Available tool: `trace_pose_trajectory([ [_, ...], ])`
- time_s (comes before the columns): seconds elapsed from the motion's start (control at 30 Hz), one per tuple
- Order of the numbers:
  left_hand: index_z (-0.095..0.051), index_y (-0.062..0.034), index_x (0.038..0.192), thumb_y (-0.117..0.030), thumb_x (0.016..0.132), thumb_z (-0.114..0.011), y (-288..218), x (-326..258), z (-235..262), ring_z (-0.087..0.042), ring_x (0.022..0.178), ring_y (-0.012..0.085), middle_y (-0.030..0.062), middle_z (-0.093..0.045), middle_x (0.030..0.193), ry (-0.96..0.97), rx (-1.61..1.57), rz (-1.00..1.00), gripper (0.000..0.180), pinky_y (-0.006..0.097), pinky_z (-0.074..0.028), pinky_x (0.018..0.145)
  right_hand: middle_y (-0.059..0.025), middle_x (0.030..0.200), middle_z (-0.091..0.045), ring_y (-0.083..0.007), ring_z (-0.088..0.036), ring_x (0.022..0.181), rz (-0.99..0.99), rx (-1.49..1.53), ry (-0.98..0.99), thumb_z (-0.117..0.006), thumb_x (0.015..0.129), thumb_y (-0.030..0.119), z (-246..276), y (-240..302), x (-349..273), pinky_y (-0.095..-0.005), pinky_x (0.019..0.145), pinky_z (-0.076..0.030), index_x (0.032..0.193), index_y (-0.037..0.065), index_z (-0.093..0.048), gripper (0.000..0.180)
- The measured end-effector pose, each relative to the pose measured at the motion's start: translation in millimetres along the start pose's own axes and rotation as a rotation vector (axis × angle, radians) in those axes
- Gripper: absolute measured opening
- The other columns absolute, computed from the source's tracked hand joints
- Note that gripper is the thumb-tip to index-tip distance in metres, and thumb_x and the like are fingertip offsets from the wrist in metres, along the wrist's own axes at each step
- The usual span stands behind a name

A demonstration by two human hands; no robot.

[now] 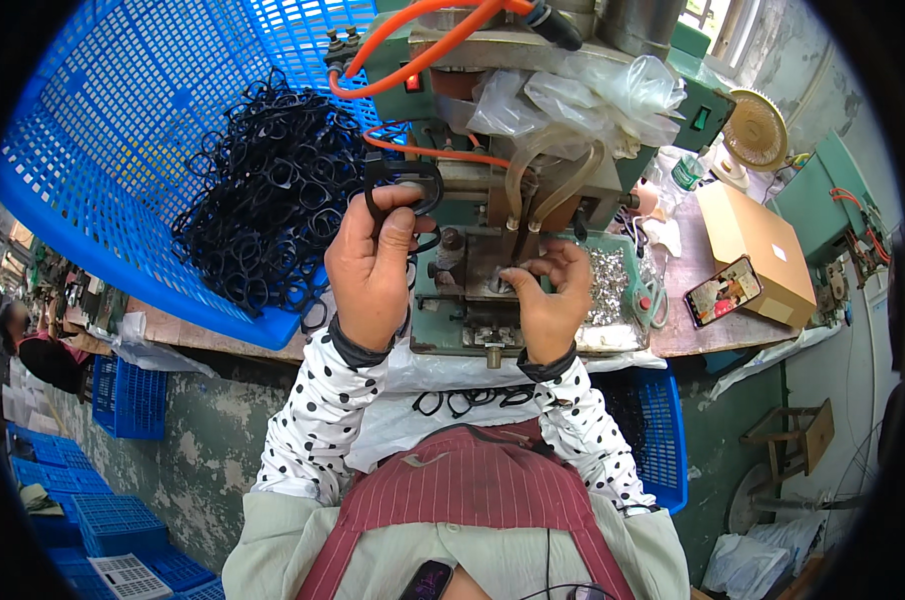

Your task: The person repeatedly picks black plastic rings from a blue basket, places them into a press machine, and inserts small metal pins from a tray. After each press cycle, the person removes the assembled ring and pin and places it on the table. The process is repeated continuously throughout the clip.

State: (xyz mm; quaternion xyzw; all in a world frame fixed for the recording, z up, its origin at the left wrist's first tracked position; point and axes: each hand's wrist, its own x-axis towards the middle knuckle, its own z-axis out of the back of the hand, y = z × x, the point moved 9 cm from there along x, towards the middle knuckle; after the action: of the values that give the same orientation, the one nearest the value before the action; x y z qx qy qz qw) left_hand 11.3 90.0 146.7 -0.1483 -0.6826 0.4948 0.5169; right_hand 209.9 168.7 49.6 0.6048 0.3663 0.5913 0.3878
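Left hand (pixel 371 265): fingers clamped on a black plastic ring-handled part (pixel 405 187), which rises above the fingertips. Right hand (pixel 548 300): fingertips pinched together on the green metal press machine (pixel 473 300), small silver metal pieces (pixel 607 285) just beside them.

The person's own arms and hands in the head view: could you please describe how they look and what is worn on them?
Both forearms come in from the lower edge in white long sleeves with black polka dots, ending in dark ribbed cuffs at the wrists. The left hand and the right hand are bare, with no gloves. No rings or watch can be made out.
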Motion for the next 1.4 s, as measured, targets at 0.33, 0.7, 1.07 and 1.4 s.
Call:
trace_pose_trajectory([
  [0.33,-0.061,-0.0041,0.111,0.005,0.077,-0.060,-27,-53,-36,-0.061,0.087,0.0289,0.0104,-0.064,0.100,0.296,0.269,-0.521,0.036,0.040,-0.049,0.082,-0.0141,0.109,-0.060,-0.0221,-0.064,0.094,-0.027,0.075,0.022,-0.079,0.069,0.001,-1,-11,4,-0.0331,0.083,-0.050,0.120,-0.002,-0.052,0.057],
  [0.7,-0.057,-0.0022,0.123,0.002,0.076,-0.064,10,-104,-85,-0.060,0.110,0.0303,0.0154,-0.060,0.126,0.690,0.271,-0.723,0.048,0.046,-0.048,0.096,-0.0136,0.088,-0.070,-0.0316,-0.066,0.081,-0.082,-0.783,0.029,-0.073,0.079,0.023,139,-111,40,-0.0421,0.073,-0.051,0.103,0.007,-0.065,0.030],
  [1.07,-0.058,-0.0047,0.122,-0.002,0.079,-0.063,11,-104,-86,-0.057,0.112,0.0295,0.0113,-0.056,0.130,0.653,0.253,-0.709,0.044,0.045,-0.045,0.101,-0.0146,0.079,-0.065,-0.0335,-0.062,0.073,0.090,-0.829,-0.009,-0.067,0.082,0.014,122,-121,27,-0.0422,0.067,-0.048,0.082,0.004,-0.063,0.010],
  [1.4,-0.066,-0.0126,0.102,-0.030,0.078,-0.070,144,15,44,-0.043,0.119,0.0324,0.0101,-0.051,0.127,-0.201,1.215,-0.338,0.030,0.050,-0.030,0.095,-0.0135,0.083,-0.069,-0.0270,-0.068,0.071,0.076,-0.730,-0.149,-0.064,0.088,0.010,130,-109,20,-0.0351,0.064,-0.052,0.096,0.004,-0.065,0.011],
])
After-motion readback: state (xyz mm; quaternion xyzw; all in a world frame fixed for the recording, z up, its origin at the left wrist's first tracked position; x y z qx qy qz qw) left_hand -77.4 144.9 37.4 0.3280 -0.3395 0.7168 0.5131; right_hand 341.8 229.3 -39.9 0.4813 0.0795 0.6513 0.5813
